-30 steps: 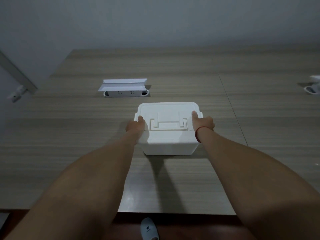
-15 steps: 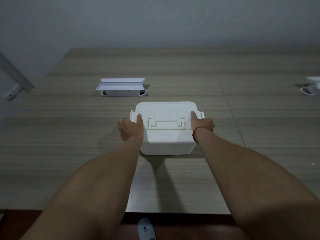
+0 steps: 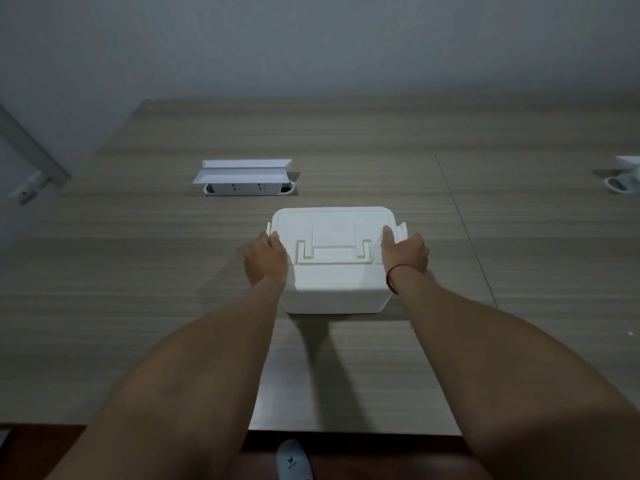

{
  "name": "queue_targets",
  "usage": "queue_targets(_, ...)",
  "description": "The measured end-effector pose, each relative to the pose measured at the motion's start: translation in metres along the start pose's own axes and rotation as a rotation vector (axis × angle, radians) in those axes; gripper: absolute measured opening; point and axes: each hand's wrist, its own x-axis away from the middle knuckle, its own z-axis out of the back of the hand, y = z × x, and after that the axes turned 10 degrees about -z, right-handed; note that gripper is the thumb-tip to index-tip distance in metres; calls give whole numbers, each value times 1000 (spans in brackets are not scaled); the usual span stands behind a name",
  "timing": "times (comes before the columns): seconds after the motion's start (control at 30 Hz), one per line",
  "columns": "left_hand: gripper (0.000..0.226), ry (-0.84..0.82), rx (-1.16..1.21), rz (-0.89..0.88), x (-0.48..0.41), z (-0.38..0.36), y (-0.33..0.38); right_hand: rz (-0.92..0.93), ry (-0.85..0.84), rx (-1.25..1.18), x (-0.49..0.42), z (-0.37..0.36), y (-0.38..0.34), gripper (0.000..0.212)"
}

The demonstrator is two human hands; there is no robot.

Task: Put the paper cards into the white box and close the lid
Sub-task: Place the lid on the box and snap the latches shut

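The white box (image 3: 334,289) stands in the middle of the table with its lid (image 3: 332,223) resting flat on top. A folded handle lies across the lid's near half. My left hand (image 3: 265,259) grips the box's left side at the side latch. My right hand (image 3: 405,252), with a red string at the wrist, grips the right side, thumb on the lid, beside a latch that sticks outward. No paper cards are visible; the inside of the box is hidden by the lid.
A white pop-up power socket (image 3: 244,181) with its flap raised sits on the wooden table (image 3: 138,289) behind and left of the box. Another white socket unit (image 3: 625,178) is at the far right edge. A shoe (image 3: 294,460) shows below the table's near edge.
Both side latches have swung outward from the box. My left hand slid from the lid's corner down onto the left side; my right hand stayed on the right side.
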Motion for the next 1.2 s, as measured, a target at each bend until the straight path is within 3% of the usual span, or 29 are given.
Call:
queue_targets(0.3, 36, 40, 42, -27, 0, -3, -1, 125, 2, 29, -5, -7, -6, 31)
queue_targets(0.53, 34, 54, 56, -50, -43, -19, 3, 223, 34, 73, -28, -32, -33, 31)
queue_targets(1.0, 38, 52, 69, -41, -119, -46, 22, 198, 75, 61, -73, -73, -88, 34)
queue_targets(1.1, 36, 1, 9, -49, -120, -47, 19, 203, 41, 106, -72, -71, -88, 36)
queue_targets(1.2, 41, -111, -148, -176, -115, -50, 14, 273, -32, 191, -72, -67, -86, 40)
